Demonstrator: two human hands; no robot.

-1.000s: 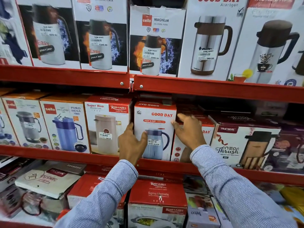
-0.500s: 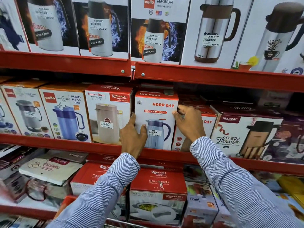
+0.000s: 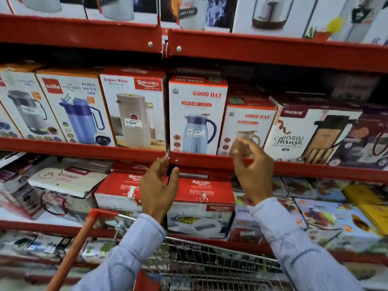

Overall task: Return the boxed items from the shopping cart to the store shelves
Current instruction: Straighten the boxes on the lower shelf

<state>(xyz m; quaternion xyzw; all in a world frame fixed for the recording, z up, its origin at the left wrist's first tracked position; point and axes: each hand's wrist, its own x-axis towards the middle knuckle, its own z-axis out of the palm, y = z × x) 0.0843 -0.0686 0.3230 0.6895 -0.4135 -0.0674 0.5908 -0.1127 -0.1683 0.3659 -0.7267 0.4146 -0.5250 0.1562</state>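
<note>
A white and red Good Day box (image 3: 197, 114) picturing a blue jug stands upright on the middle red shelf (image 3: 84, 149), between a Super Riva box (image 3: 134, 108) and a shorter Good Day box (image 3: 247, 122). My left hand (image 3: 159, 185) hangs below the shelf edge, fingers apart, holding nothing. My right hand (image 3: 252, 169) is in front of the shelf edge, fingers loosely curled and apart, clear of the boxes. The wire shopping cart (image 3: 199, 263) with its orange handle (image 3: 77, 246) is below my arms; its contents are hidden.
Cello jug boxes (image 3: 73, 106) fill the shelf's left and a Neo Thrush box (image 3: 310, 131) its right. Flask boxes line the upper shelf (image 3: 262, 49). Rishabh casserole boxes (image 3: 199, 206) and other cartons crowd the lower shelf.
Both hands have let go of the Good Day box and drawn back and down from it. The box stays on the shelf. The view has tilted down, showing the cart.
</note>
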